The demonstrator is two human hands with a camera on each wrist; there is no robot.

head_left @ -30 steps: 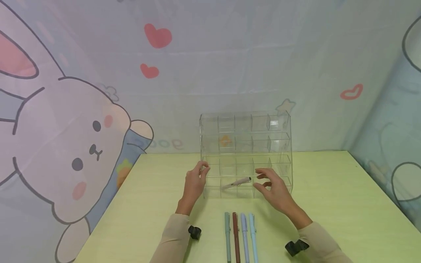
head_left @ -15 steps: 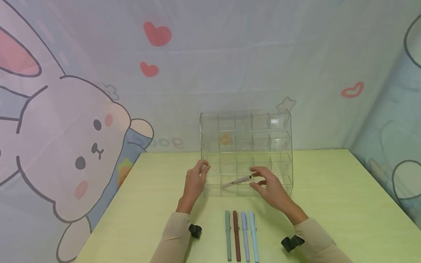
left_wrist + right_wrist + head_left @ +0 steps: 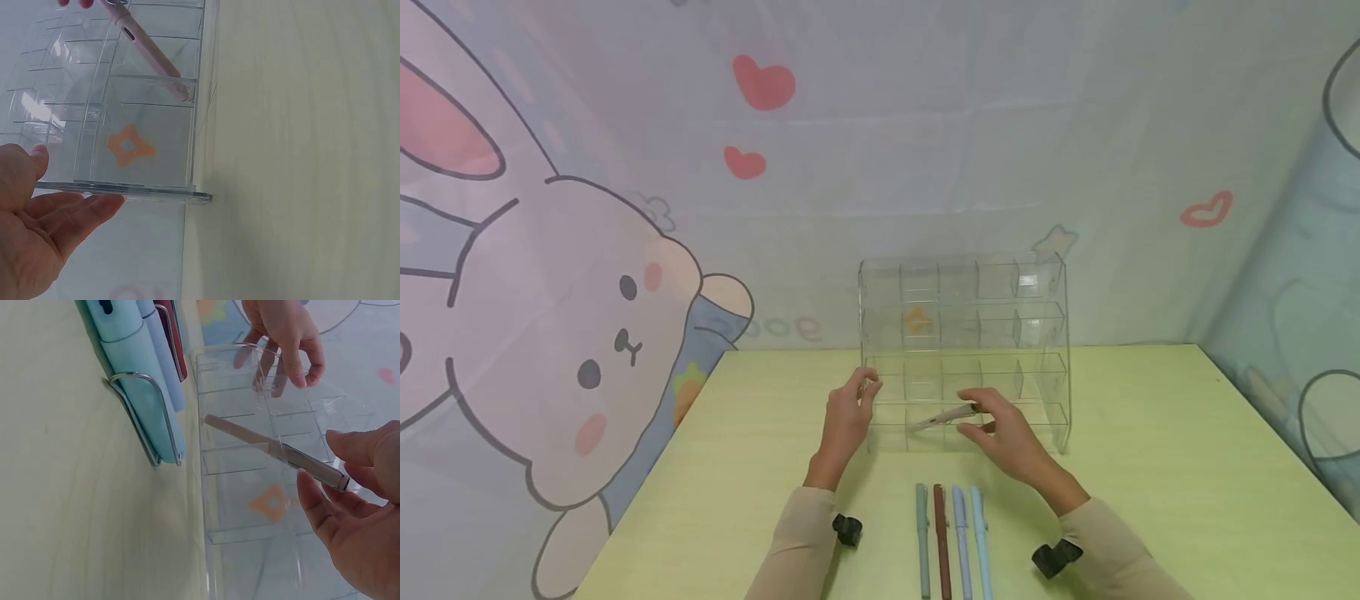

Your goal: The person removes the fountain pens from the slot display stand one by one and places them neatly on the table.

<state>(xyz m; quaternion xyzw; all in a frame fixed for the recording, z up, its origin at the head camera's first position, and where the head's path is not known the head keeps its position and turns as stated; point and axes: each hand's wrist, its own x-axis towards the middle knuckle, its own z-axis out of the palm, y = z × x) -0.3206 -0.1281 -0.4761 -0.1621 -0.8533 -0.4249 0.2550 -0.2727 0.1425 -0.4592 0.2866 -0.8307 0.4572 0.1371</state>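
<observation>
A clear tiered pen rack (image 3: 1066,392) stands on the table, divided into small compartments. At its left side my left hand (image 3: 846,421) pinches the side panel, thumb on the inner face and fingers outside in the left wrist view. One pale pink pen (image 3: 147,47) leans aslant in the bottom row, its lower end in the second compartment from the left. My right hand (image 3: 1011,437) is around the pen's raised dark-tipped end, fingers and thumb spread apart. In the right wrist view one fingertip overlaps the cap (image 3: 319,470) and the thumb is off it.
In front of the rack a green pen (image 3: 922,533), a dark red pen (image 3: 942,533), a lavender pen (image 3: 961,533) and a light blue pen (image 3: 981,533) lie side by side. A printed curtain (image 3: 955,167) hangs behind the table (image 3: 1150,467).
My right hand has moved left, from beside the pale pink pen to around its raised end. My left hand and the rack stay in place.
</observation>
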